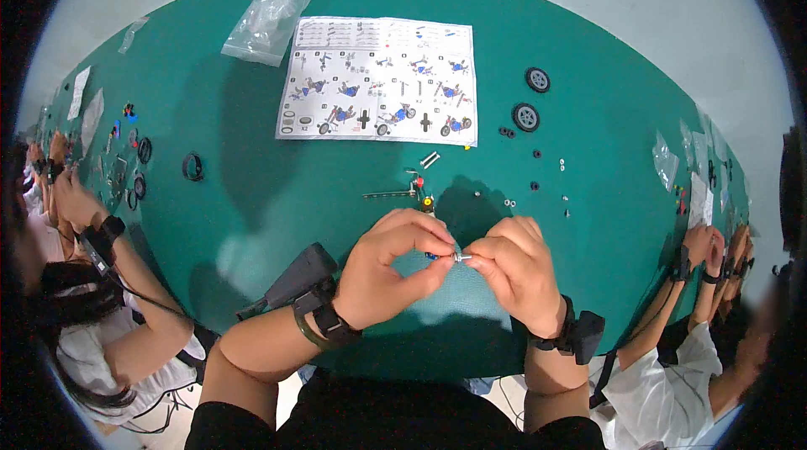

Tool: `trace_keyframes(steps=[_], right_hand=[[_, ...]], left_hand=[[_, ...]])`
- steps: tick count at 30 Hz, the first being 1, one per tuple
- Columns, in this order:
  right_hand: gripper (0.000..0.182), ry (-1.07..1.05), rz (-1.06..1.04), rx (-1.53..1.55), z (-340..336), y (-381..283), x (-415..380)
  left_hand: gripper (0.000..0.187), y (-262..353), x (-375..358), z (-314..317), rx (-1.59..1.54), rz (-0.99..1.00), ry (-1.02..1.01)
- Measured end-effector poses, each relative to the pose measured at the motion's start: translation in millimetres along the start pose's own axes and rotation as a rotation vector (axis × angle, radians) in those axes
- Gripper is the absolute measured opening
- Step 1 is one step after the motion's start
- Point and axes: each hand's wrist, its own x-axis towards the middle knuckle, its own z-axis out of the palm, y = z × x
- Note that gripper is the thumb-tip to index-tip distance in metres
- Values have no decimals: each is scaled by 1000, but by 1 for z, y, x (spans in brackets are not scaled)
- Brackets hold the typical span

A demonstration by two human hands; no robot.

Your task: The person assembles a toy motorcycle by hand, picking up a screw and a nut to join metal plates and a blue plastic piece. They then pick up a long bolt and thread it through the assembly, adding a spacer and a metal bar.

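My left hand (393, 263) and my right hand (519, 272) meet near the front of the green table, both pinched on a small metal screw (461, 257). A small blue piece shows at my left fingertips, partly hidden by them. Just beyond my left hand lies a partly built assembly (417, 189) with a long metal rod, a red part and a yellow part. Two silver pins (429, 160) rest behind it. Small nuts (510, 203) are scattered past my right hand.
A printed instruction sheet (378, 80) lies at the back, beside a clear plastic bag (273, 17). Two black wheels (526, 117) and small black rings are at the right. A black strap (193, 167) lies at the left. Other people work at both sides.
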Motion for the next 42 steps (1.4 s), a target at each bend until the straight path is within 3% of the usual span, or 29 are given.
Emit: trace_keyframes(steps=[6,18,33,42], right_hand=[[15,89,168,254,9,-13,0],[11,189,-33,37,12,0,1],[13,144,-39,-41,9,-1,0],[15,183,25,123,17,2,-1]], left_hand=[[14,-1,-1,-1,-78,-73,-5],[15,-1,1,-3,-53,-84,-29],[12,-2,4,-2,-48,-76,-1],[15,-4,5,-2,-67,-27,-11]])
